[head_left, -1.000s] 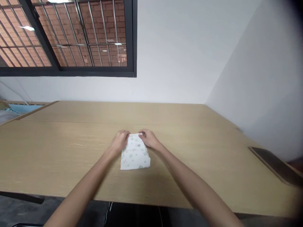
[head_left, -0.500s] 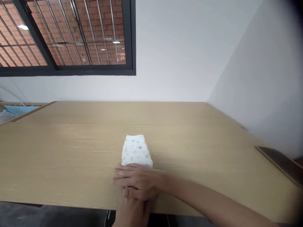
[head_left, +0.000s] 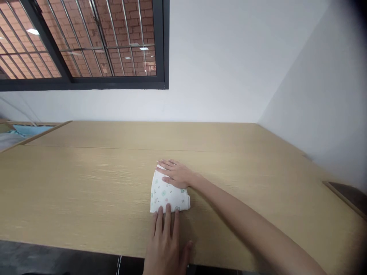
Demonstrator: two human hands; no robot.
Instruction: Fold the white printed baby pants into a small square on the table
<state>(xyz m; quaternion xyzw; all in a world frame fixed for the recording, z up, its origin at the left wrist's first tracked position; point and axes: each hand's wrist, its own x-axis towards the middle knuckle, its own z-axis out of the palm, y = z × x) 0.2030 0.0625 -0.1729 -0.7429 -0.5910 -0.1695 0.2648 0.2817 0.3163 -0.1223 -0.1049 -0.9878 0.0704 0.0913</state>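
Observation:
A small folded white cloth [head_left: 169,196] with green and pink prints lies flat on the wooden table. My right hand [head_left: 176,173] rests palm down across its far part, with the fingers stretched out toward the left. It hides the far right part of the cloth. At the near edge, my left hand [head_left: 166,236] lies with its fingers extended forward, the fingertips touching the fabric. Neither hand grips anything.
The wide wooden table [head_left: 86,191] reaches back to a white wall [head_left: 212,68]. A barred window [head_left: 114,42] is at upper left. Light blue fabric [head_left: 33,130] shows beyond the left edge, and a dark recess with a wooden rim [head_left: 344,194] is at right.
My right hand has moved from over my left hand to the cloth's far end. My left hand is now uncovered at the near edge, where more of the cloth shows.

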